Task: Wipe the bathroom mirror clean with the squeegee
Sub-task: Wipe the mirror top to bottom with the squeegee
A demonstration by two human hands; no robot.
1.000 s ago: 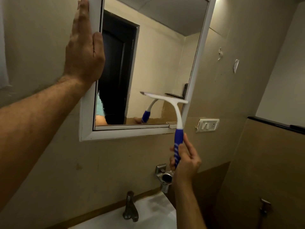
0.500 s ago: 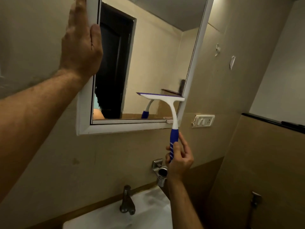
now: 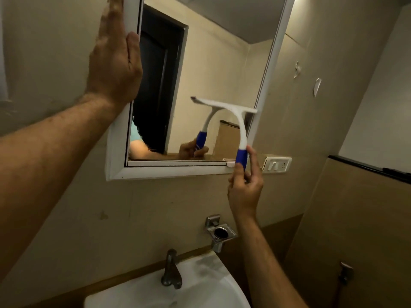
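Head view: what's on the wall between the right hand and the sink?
A chrome wall holder with a round opening, mounted below the right hand and above the sink rim. The rest of that stretch is bare wall. Seen in the head view.

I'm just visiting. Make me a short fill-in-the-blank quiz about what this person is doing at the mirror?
1. The right hand grips the squeegee by its ____ handle.
2. The left hand rests flat against the mirror frame's ____ side.
3. Below the mirror, a metal tap stands over a white ____.

Missing words: blue; left; sink
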